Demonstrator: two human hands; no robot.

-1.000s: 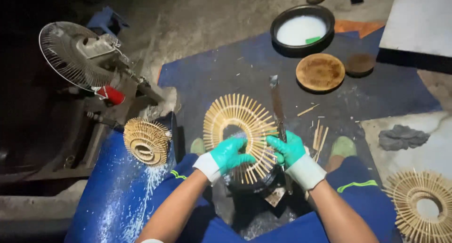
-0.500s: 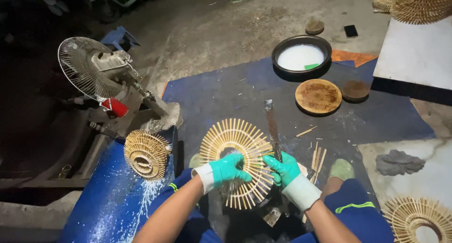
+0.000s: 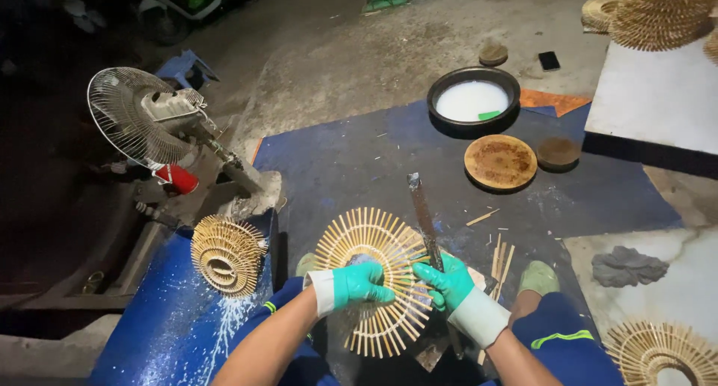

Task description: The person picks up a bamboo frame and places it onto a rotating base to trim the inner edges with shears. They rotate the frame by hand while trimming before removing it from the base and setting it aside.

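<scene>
A round ring of radiating bamboo sticks (image 3: 366, 244) lies flat in front of me on a low block. My left hand (image 3: 361, 283), in a green glove, rests on the ring's centre and holds it down. My right hand (image 3: 447, 280), also gloved in green, grips the handle of a long dark cleaver (image 3: 420, 214) whose blade points away from me along the ring's right side. Loose bamboo sticks (image 3: 499, 256) lie just right of the blade on the blue mat (image 3: 359, 161).
A stack of finished stick rings (image 3: 226, 254) sits at left beside a small fan (image 3: 138, 120). Further back stand a black bowl of white liquid (image 3: 473, 102) and a round wooden disc (image 3: 499, 161). Another ring (image 3: 662, 352) lies at lower right; more rings (image 3: 658, 12) are piled top right.
The view has tilted up, so more floor shows at the back and the ring sits lower in frame. Both hands keep their hold on ring and cleaver.
</scene>
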